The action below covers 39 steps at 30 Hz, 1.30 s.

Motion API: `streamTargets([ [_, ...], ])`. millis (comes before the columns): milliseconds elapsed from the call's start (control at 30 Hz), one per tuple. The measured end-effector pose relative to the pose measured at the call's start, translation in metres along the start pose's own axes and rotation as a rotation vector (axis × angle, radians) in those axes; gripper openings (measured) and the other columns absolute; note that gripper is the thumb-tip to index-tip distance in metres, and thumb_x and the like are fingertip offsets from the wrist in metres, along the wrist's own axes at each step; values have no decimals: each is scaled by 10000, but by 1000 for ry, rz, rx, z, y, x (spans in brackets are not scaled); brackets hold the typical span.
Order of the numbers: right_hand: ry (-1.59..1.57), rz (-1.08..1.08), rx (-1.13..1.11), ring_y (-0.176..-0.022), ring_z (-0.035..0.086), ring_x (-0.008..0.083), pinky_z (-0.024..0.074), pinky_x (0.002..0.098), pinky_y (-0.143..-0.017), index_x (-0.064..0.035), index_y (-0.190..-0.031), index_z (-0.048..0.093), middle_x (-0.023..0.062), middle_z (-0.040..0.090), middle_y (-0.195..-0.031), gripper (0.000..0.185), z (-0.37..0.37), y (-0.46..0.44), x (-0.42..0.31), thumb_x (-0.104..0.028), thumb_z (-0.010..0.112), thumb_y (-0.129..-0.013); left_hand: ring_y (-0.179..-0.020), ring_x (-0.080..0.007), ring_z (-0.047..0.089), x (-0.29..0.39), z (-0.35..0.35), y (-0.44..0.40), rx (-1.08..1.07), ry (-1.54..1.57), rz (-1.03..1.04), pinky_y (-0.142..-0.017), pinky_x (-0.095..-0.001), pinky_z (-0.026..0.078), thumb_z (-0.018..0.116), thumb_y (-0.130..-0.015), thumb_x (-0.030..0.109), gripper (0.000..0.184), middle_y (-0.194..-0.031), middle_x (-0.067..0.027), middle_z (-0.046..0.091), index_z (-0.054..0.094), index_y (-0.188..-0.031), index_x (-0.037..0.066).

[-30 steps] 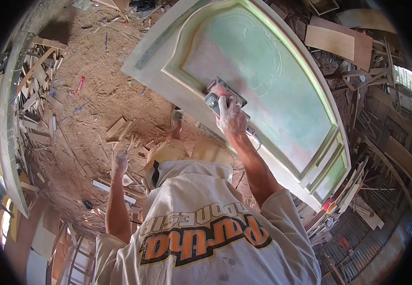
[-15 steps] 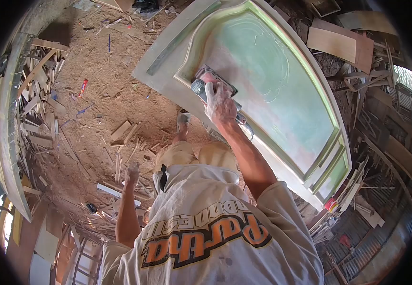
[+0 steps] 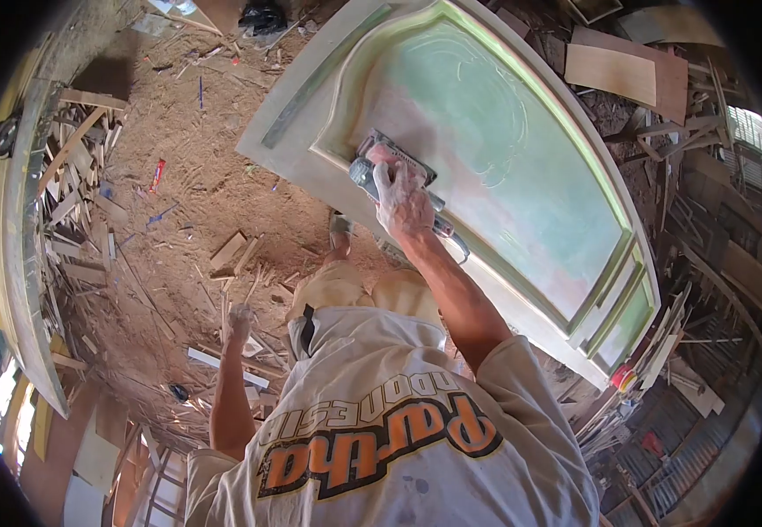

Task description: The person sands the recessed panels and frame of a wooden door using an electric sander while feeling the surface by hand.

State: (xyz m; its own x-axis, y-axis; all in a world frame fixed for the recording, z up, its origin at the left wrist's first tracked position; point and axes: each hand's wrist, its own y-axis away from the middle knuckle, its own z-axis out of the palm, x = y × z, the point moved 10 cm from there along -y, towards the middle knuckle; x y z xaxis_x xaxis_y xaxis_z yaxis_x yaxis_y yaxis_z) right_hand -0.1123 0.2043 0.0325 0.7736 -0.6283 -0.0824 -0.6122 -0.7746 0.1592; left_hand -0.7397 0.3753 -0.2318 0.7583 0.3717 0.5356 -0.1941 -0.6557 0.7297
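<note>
Down on the green panel (image 3: 478,105), close by the corner of its moulding (image 3: 342,119), we've got the sander (image 3: 391,155), pad side facing the recessed surface, and the right hand (image 3: 403,206) has it firmly, fingers wrapped over the body, pale dust all across the knuckles! Over to the left hand (image 3: 239,325), well apart from the panel, out above the littered floor (image 3: 196,167): fingers curled partway in, and whether anything's inside them, I can't tell from this view. Look at that panel, long curved edge, green washing into pink, pale swirls beyond the sander. By its lower right corner, a red-and-yellow item (image 3: 624,379). Out on the floor, offcuts (image 3: 228,250) and one red wrapper (image 3: 157,176). Far left, a long curved piece (image 3: 25,290); upper right, a brown board (image 3: 609,74).
</note>
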Motion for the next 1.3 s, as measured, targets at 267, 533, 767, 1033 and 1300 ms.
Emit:
streamTargets([
  [267, -26, 14, -7, -1197, 763, 437, 664, 482, -954, -90, -1534, 519, 290, 674, -1440, 679, 6, 93, 78, -217, 824, -941, -1049, -225, 715, 34, 61, 5, -138, -104, -96, -888, -398, 602, 729, -1107, 416, 508, -1233, -121, 741, 661, -1457, 55],
  [533, -30, 3, 73, -1123, 790, 430, 691, 456, -836, -113, -1513, 525, 299, 677, -1442, 630, 8, 184, 159, -188, 800, -951, -1191, -262, 704, 66, 162, 28, -179, 22, 45, -965, -468, 622, 743, -1125, 390, 525, -1404, -163, 705, 620, -1500, 45],
  [767, -21, 58, 27, -990, 793, 361, 690, 416, -732, -146, -1501, 534, 248, 679, -1435, 628, 19, 275, 238, -221, 815, -944, -712, -107, 645, 52, 220, 71, -189, 112, 135, -511, -242, 433, 787, -1082, 324, 314, -940, 13, 657, 656, -1326, 177],
  [1033, -9, 93, 53, -1027, 778, 379, 699, 463, -730, -186, -1504, 585, 207, 669, -1410, 558, 41, 388, 336, -161, 714, -962, -964, -242, 721, 24, 258, 115, -175, -80, -82, -757, -429, 571, 814, -1043, 492, 619, -1166, -80, 706, 576, -1503, 154],
  [1300, -18, 142, -40, -1083, 764, 415, 706, 494, -740, -193, -1476, 521, 210, 649, -1406, 644, 66, 492, 429, -201, 814, -902, -1227, -329, 714, 27, 289, 115, -260, -149, -137, -1010, -625, 544, 735, -1073, 590, 686, -1407, -96, 668, 518, -1591, 195],
])
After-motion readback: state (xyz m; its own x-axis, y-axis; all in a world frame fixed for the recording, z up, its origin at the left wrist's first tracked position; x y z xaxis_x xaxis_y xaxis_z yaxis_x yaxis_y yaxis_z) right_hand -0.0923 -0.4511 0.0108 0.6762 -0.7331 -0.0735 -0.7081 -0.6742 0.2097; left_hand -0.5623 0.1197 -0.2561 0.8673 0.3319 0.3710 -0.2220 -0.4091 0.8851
